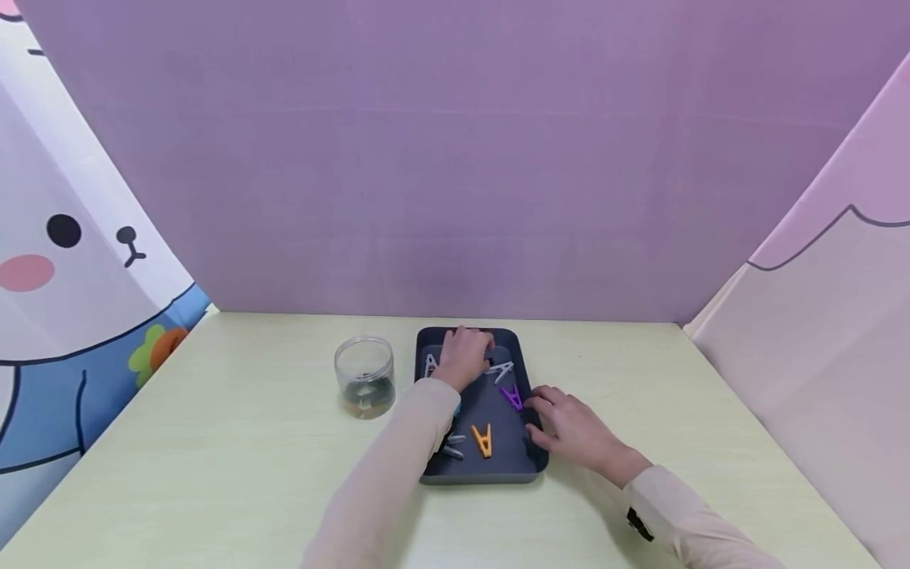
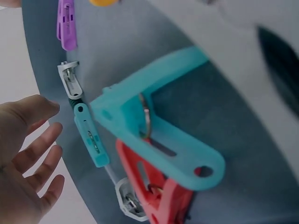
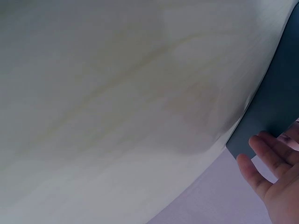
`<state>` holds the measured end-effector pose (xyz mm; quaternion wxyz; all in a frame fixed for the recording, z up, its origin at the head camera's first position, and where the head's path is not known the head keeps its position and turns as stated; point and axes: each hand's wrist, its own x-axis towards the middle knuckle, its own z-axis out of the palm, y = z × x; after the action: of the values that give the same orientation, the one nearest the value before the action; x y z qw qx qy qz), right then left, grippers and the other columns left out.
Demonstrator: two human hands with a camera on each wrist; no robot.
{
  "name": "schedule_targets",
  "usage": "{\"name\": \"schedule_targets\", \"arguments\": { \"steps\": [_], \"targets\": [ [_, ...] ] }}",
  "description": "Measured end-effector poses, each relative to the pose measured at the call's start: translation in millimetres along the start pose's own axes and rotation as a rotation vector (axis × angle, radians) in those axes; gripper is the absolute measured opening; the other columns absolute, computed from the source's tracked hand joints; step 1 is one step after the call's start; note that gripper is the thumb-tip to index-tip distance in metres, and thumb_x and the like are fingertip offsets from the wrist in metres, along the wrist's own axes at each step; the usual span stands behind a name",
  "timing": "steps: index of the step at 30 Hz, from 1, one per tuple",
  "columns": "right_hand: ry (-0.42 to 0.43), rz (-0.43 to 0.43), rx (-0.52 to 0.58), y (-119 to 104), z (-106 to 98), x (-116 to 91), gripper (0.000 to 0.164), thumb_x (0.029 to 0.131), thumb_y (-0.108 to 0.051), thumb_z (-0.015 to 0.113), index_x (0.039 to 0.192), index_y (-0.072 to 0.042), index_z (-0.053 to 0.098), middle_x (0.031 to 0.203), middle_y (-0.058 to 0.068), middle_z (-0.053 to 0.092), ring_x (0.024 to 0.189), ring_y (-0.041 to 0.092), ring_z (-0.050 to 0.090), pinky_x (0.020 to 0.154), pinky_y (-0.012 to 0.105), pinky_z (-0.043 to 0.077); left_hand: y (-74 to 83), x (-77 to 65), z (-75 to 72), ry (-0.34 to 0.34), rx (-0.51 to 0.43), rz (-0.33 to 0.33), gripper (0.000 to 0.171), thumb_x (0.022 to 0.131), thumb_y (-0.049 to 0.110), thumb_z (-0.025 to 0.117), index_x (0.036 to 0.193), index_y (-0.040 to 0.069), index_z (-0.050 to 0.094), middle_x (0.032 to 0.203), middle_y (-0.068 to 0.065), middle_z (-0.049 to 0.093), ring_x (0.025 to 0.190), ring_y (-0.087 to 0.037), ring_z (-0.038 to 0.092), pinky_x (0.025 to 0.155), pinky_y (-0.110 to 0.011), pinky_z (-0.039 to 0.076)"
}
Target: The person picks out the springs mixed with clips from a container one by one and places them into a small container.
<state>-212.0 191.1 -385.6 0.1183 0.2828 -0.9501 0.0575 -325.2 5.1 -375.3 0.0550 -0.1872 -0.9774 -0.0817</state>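
Observation:
My left hand [image 1: 464, 354] reaches over the far end of a dark grey tray [image 1: 508, 466]. In the left wrist view its fingers are loosely bent beside the tray's wall, with nothing between them. Close to that hand lie teal clothespins [image 2: 91, 135], a red clothespin [image 2: 156, 191] and a grey one [image 2: 70, 81]. My right hand [image 1: 579, 431] rests at the tray's right rim, its fingers against the wall in the right wrist view. Inside the tray, a purple clothespin [image 1: 512, 397] and an orange clothespin [image 1: 484, 441] lie nearer the right hand. My left forearm hides part of the tray.
A clear round jar [image 1: 364, 359] without a lid stands left of the tray, with something dark low in it. Both sit on a pale wooden table [image 1: 213, 442]. A purple cloth wall [image 1: 455, 158] rises behind, with printed cloth [image 1: 85, 300] on the left.

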Motion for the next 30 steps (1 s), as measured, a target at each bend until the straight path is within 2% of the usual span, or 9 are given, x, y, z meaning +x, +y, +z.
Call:
{"name": "schedule_targets", "arguments": {
  "steps": [9,19,30],
  "targets": [
    [0.001,-0.012,-0.004,1,-1,0,0.033,0.081,-0.031,0.064,0.105,-0.008,0.063,0.108,0.005,0.058,0.091,0.016,0.058,0.080,0.034,0.050,-1.0,2.0,6.6,-0.013,0.027,-0.002,0.024,0.082,0.028,0.067,0.105,0.026,0.063,0.109,0.005,0.064,0.099,-0.021,0.054,0.085,-0.038,0.040],
    [-0.003,-0.015,-0.003,0,-1,0,0.033,0.081,-0.030,0.064,0.105,-0.008,0.063,0.109,0.005,0.058,0.093,0.017,0.058,0.081,0.034,0.050,-2.5,3.9,17.3,0.026,0.013,0.015,0.020,0.082,0.026,0.066,0.102,0.025,0.064,0.107,0.004,0.064,0.095,-0.021,0.054,0.084,-0.039,0.040],
    [-0.003,-0.013,-0.004,0,-1,0,0.033,0.081,-0.031,0.064,0.106,-0.009,0.063,0.109,0.005,0.058,0.094,0.017,0.058,0.081,0.035,0.049,-3.8,3.7,21.7,0.024,0.008,0.023,0.018,0.082,0.026,0.066,0.100,0.024,0.065,0.103,0.004,0.065,0.093,-0.020,0.054,0.083,-0.038,0.040]
  ]
}}
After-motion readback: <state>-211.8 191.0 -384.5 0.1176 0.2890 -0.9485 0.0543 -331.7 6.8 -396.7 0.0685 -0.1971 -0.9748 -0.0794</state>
